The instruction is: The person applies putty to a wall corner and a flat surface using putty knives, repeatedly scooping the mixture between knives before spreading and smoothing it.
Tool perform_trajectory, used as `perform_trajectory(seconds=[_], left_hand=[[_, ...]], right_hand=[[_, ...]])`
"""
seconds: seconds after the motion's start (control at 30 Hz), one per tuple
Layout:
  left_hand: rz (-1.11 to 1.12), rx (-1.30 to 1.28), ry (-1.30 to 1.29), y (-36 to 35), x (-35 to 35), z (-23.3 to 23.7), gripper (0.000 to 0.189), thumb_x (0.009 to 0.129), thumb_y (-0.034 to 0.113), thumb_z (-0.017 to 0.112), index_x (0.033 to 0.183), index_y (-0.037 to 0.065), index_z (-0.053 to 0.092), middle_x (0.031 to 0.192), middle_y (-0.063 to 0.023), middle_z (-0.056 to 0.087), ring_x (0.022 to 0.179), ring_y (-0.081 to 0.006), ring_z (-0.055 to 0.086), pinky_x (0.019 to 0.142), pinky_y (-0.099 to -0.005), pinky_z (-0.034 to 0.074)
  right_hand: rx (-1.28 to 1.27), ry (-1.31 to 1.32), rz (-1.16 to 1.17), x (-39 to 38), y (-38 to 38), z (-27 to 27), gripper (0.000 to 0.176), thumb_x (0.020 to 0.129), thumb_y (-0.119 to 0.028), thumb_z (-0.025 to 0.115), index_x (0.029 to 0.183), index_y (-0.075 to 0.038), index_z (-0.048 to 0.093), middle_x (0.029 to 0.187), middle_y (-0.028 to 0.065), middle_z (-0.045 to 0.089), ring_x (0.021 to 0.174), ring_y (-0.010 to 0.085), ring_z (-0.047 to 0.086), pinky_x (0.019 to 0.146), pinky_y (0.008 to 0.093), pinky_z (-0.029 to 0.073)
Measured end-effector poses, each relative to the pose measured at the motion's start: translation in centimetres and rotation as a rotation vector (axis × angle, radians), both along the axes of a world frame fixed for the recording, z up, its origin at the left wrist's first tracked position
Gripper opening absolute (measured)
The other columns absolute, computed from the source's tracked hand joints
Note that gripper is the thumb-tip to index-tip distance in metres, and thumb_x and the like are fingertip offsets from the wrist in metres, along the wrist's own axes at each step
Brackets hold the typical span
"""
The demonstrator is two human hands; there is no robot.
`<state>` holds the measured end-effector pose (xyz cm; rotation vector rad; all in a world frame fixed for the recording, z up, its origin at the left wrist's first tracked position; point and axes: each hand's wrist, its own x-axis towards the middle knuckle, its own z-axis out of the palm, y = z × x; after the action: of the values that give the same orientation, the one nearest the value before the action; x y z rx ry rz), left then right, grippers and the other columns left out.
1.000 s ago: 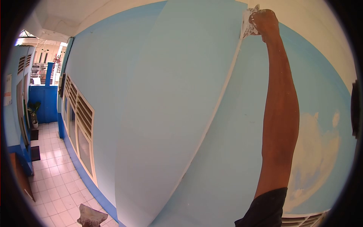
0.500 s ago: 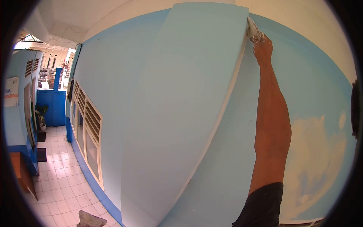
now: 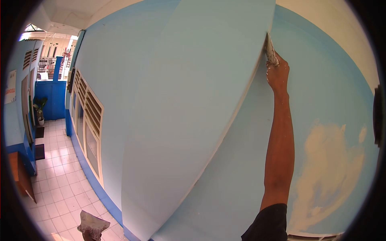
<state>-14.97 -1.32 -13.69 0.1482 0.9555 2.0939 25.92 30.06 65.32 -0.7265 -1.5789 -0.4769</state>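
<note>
My right hand (image 3: pixel 278 73) is raised high and closed around a putty knife (image 3: pixel 271 50) smeared with pale putty. The blade lies along the vertical corner edge (image 3: pixel 246 94) of the light blue pillar (image 3: pixel 193 88). Flecks of putty stick to the fingers. At the bottom left, a second putty knife (image 3: pixel 93 223) with grey-white putty on its wide blade points upward. Only a sliver of my left hand (image 3: pixel 86 236) shows below that blade; most of it is cut off by the frame.
A beige patch (image 3: pixel 327 172) marks the blue wall (image 3: pixel 249 160) at right. On the left, a louvred window (image 3: pixel 89 120) lines a tiled walkway (image 3: pixel 60 168) with dark mats, a brown wooden piece (image 3: pixel 22 174), a potted plant (image 3: pixel 40 110) and a blue gate (image 3: pixel 52 98).
My right hand and its putty knife have come down along the pillar's edge. The lower-left putty knife stands a little higher in view. The camera view has shifted slightly.
</note>
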Motion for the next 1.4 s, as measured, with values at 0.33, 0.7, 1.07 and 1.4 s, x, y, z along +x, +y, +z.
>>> perform_trajectory(seconds=[0.33,0.7,1.07,1.4], left_hand=[[-0.064,0.041,-0.054,1.6,0.1,0.0,0.035,0.100,0.021,0.050,0.127,-0.001,0.052,0.114,-0.0139,0.061,0.099,-0.0276,0.064,0.080,-0.0421,0.058],[-0.129,0.045,-0.078,1.1,0.0,2.1,0.043,0.098,0.024,0.056,0.132,0.000,0.046,0.116,-0.0137,0.060,0.100,-0.0289,0.064,0.078,-0.0412,0.059],[-0.378,0.298,0.137,7.3,6.1,16.9,0.070,0.081,0.024,0.066,0.141,0.002,0.037,0.122,-0.0150,0.060,0.104,-0.0304,0.066,0.074,-0.0395,0.063],[-0.534,0.339,0.511,8.3,14.6,24.5,0.042,0.085,0.004,0.058,0.126,-0.007,0.054,0.114,-0.0108,0.067,0.103,-0.0168,0.063,0.088,-0.0320,0.051]], right_hand=[[0.008,-0.043,0.009,0.2,0.1,-10.1,0.056,0.088,0.014,0.045,0.138,-0.007,0.058,0.066,0.0026,0.051,0.049,0.0088,0.042,0.046,0.0293,0.042],[-0.048,-0.111,-0.049,-0.3,0.3,-21.5,0.067,0.076,0.020,0.049,0.140,0.001,0.052,0.125,0.0227,0.065,0.072,0.0205,0.069,0.055,0.0284,0.052],[-0.157,-0.329,0.020,1.9,-3.1,-39.9,0.054,0.085,0.012,0.055,0.138,0.002,0.052,0.125,0.0255,0.063,0.097,0.0323,0.072,0.077,0.0319,0.059],[-0.491,-0.494,0.306,1.7,-20.6,-42.8,0.029,0.082,0.002,0.064,0.110,-0.004,0.071,0.104,0.0099,0.071,0.107,0.0278,0.068,0.096,0.0407,0.053]])
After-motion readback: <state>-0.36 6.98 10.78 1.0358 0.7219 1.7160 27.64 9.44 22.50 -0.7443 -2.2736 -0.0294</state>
